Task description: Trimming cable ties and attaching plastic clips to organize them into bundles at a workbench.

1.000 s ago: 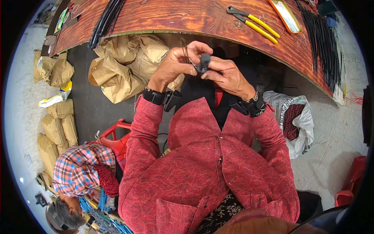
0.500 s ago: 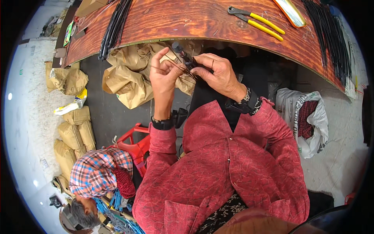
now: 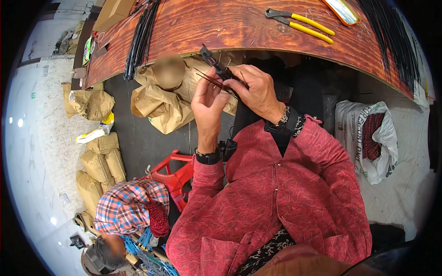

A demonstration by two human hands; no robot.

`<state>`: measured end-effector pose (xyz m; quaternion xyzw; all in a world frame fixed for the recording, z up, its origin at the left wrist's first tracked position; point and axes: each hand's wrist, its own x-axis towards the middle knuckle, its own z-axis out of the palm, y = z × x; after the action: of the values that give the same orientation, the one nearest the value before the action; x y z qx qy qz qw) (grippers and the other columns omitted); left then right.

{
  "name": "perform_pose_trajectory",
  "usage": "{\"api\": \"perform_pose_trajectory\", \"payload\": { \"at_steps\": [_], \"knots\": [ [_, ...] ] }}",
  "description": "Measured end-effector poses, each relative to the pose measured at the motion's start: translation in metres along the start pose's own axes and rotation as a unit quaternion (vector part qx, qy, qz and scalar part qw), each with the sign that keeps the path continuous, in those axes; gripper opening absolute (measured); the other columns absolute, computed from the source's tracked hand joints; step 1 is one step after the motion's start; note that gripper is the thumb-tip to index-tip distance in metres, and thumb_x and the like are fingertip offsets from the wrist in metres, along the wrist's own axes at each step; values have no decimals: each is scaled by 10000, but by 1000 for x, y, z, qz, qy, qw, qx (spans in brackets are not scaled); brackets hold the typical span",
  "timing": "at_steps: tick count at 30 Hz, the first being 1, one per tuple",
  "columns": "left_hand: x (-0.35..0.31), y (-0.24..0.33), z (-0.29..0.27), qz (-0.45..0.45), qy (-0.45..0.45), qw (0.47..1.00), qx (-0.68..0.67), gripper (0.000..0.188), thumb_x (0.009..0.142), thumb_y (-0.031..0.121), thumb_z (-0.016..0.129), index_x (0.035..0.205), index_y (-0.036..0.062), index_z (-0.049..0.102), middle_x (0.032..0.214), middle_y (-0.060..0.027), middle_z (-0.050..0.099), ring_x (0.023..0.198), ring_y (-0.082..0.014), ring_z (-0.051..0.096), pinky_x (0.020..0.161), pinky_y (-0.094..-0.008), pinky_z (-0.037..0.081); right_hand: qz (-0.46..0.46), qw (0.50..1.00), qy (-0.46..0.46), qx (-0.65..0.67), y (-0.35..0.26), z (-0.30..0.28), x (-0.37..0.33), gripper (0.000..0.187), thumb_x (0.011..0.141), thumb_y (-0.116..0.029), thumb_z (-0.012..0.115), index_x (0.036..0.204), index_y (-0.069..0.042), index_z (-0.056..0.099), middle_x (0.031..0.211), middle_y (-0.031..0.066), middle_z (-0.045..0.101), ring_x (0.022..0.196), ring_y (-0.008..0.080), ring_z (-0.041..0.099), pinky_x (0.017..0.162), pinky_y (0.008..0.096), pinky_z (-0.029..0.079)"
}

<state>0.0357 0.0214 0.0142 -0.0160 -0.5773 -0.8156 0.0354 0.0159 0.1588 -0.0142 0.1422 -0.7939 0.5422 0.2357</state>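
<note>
In front of my body, below the table edge, my right hand [image 3: 258, 90] is closed around the lower part of a black rod-shaped object [image 3: 212, 60]. Its narrower dark tip points up and left. Several thin dark wires [image 3: 211, 80] run across beside the rod, and the fingers and thumb of my left hand [image 3: 208, 106] are closed on them. The wires' lower ends disappear under my right thumb. Whether they are fastened to the rod I cannot tell.
On the wooden table [image 3: 207, 27] lie yellow-handled pincers [image 3: 306, 26], an orange-rimmed tray [image 3: 343, 11] and bundles of black strips [image 3: 140, 41] [image 3: 391, 41]. Brown paper [image 3: 161, 106] lies beneath. A red plastic stool [image 3: 177, 172], a seated person [image 3: 131, 207] and a white sack [image 3: 343, 133] are nearby.
The rod has tipped further to the left. My left fingers, spread and raised before, have drawn in toward the wires. The whole view has shifted slightly.
</note>
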Motion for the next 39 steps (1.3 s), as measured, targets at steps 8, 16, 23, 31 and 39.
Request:
{"api": "perform_pose_trajectory", "payload": {
  "at_steps": [8, 16, 23, 31, 39],
  "knots": [
    [3, -4, -9, 35, 42, 994, 99, 333, 860, -13, 727, 1156, -20, 574, 963, -15, 623, 860, -64, 574, 767, -191, 463, -57, 998, 3, -17, -3, 5, -7, 311, 797, -125, 714, 1096, -63, 658, 961, 98, 667, 845, 310, 638, 698, 392, 527],
    [3, -9, -20, 44, 41, 997, 56, 290, 875, 21, 723, 1132, -4, 592, 975, -23, 654, 862, -69, 587, 772, -206, 469, 9, 999, -19, 47, -8, -1, -11, 201, 827, -44, 702, 1016, 7, 659, 983, 144, 668, 827, 318, 671, 683, 352, 541],
    [4, -10, -21, 51, 21, 997, 49, 313, 869, 6, 717, 1159, -13, 601, 1018, -43, 669, 901, -92, 610, 815, -233, 491, 42, 996, -51, 57, -11, -3, -10, 144, 834, -41, 699, 957, 12, 646, 975, 140, 665, 791, 292, 681, 658, 335, 538],
    [10, -7, -23, 25, 8, 998, 51, 324, 843, -71, 701, 1154, -30, 622, 1031, -76, 686, 891, -123, 645, 815, -246, 526, 39, 997, -56, 39, -11, -2, -9, 155, 829, -47, 690, 958, 24, 640, 983, 141, 670, 752, 282, 687, 640, 331, 543],
    [12, -9, -30, 8, 5, 999, 36, 351, 818, -94, 721, 1148, -32, 618, 1031, -90, 688, 901, -132, 662, 824, -253, 541, 15, 999, -48, 7, -11, 0, -11, 179, 823, -73, 695, 960, 22, 630, 976, 143, 672, 736, 280, 686, 630, 339, 546]
  ]
}}
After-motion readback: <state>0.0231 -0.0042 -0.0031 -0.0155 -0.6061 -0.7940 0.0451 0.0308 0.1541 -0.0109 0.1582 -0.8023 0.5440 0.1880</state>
